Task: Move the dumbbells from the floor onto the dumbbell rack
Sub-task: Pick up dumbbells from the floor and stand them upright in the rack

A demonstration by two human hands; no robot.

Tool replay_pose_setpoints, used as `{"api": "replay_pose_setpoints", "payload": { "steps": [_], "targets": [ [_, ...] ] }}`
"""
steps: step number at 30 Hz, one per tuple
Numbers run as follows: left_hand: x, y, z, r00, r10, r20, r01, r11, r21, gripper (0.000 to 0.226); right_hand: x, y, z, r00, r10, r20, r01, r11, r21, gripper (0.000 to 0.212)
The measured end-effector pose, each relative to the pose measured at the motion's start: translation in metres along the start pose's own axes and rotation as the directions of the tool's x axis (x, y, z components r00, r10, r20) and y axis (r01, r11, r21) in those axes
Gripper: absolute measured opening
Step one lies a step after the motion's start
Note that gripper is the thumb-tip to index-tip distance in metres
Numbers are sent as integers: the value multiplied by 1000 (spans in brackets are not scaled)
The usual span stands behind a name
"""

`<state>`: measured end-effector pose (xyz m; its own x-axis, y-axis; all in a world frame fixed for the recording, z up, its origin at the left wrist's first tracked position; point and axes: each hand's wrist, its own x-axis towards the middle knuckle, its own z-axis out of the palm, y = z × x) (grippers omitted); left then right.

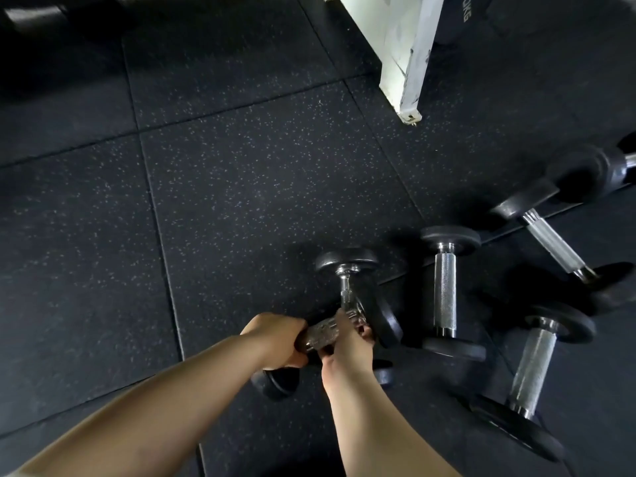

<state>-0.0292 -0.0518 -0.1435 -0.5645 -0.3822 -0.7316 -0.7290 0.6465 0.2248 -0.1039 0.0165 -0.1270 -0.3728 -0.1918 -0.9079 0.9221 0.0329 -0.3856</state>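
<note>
Several black-headed, chrome-handled dumbbells lie on the dark rubber floor at the lower right. My left hand (275, 339) is closed around the handle of one dumbbell (321, 333) that lies slanted, with one head by my wrist and the other up to the right. My right hand (349, 342) is wrapped around the handle of a second dumbbell (346, 261), which crosses the first; its grip area is hidden by my fingers. No dumbbell rack can be told for sure.
More dumbbells lie to the right: one upright in the picture (445, 290), one nearer me (533, 370), a slanted one (550, 242) and a large one at the edge (599, 166). A white metal post (406, 63) stands at the top right.
</note>
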Motion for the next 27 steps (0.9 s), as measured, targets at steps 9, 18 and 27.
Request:
{"api": "replay_pose_setpoints", "payload": {
  "steps": [9,18,27],
  "targets": [
    [-27,7,-9,995,-89,38,96,955,-281,31,-15,-26,3,995,-31,99,66,922,-382,16],
    [-231,50,-124,973,-215,88,217,705,-675,48,-207,-91,38,931,26,365,258,662,-704,4],
    [-479,23,-312,930,-337,-149,39,493,-869,44,-497,-143,176,796,107,595,532,345,-773,41]
  ]
}}
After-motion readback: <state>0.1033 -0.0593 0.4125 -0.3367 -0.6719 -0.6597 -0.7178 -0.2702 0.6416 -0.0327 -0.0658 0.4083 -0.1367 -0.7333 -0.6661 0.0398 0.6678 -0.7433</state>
